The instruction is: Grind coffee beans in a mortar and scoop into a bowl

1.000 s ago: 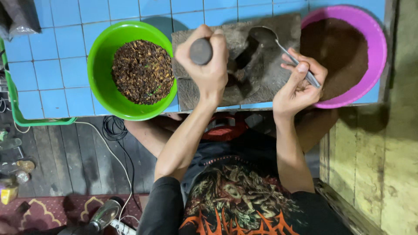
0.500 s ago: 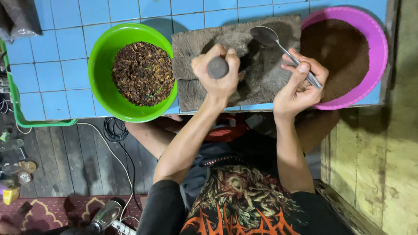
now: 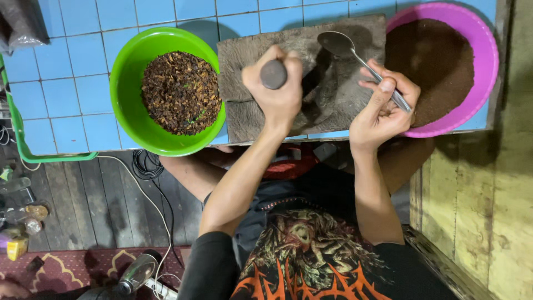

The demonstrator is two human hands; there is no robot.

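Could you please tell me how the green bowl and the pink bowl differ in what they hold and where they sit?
The green bowl holds coarse, chunky dark-brown bits with a few green flecks; the pink bowl holds fine, even brown powder. The green bowl sits beyond the left hand, which grips a round-ended pestle; the pink bowl lies by the right hand, which holds a spoon. Both are round, bright and flank the stone slab.

Left hand (image 3: 276, 91) gripping pestle (image 3: 273, 74) over stone slab (image 3: 300, 72); right hand (image 3: 383, 108) holding spoon (image 3: 355, 55), green bowl (image 3: 130, 111), pink bowl (image 3: 483, 61)
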